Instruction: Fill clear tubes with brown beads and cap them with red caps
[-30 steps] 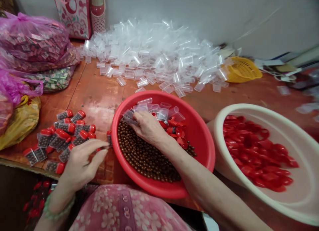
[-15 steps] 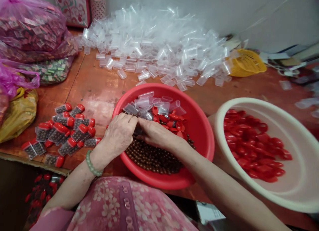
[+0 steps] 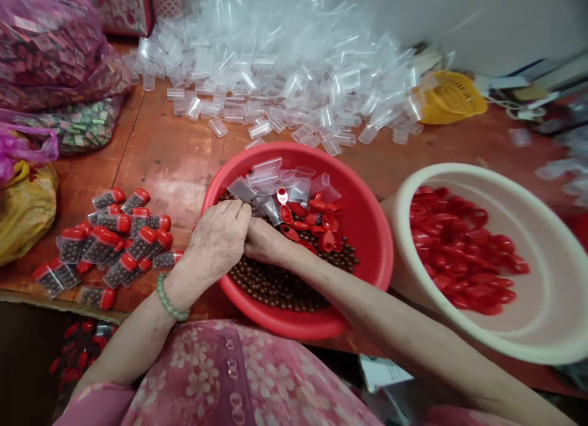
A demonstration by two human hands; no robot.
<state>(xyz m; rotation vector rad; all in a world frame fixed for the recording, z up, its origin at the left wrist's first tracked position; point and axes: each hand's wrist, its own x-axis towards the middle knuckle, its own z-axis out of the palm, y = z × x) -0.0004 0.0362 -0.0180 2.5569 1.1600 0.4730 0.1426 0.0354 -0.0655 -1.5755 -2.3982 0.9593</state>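
Observation:
Over the left side of a red basin (image 3: 374, 248), my left hand (image 3: 219, 237) and my right hand (image 3: 267, 241) are closed and pressed together. Whatever they hold is hidden behind the knuckles. Small round brown beads (image 3: 280, 291) lie in the basin below them. Beyond the hands, the same basin has clear plastic tubes (image 3: 267, 179) and red caps (image 3: 329, 222), some with open lids. Left of my left hand, on the table, is a heap of clear containers (image 3: 101, 247) filled with dark beads and topped with red caps.
A cream basin (image 3: 560, 303) with red caps (image 3: 463, 254) stands at the right. Clear tubes (image 3: 275, 70) are piled along the wall, beside a yellow basket (image 3: 452, 100). Purple bags (image 3: 50, 52) of small packets sit at the back left. The table edge (image 3: 59, 304) runs along the front.
My right hand has shifted left and its fingers are tucked in against my left hand. More red caps in the basin show now. The camera view has moved slightly.

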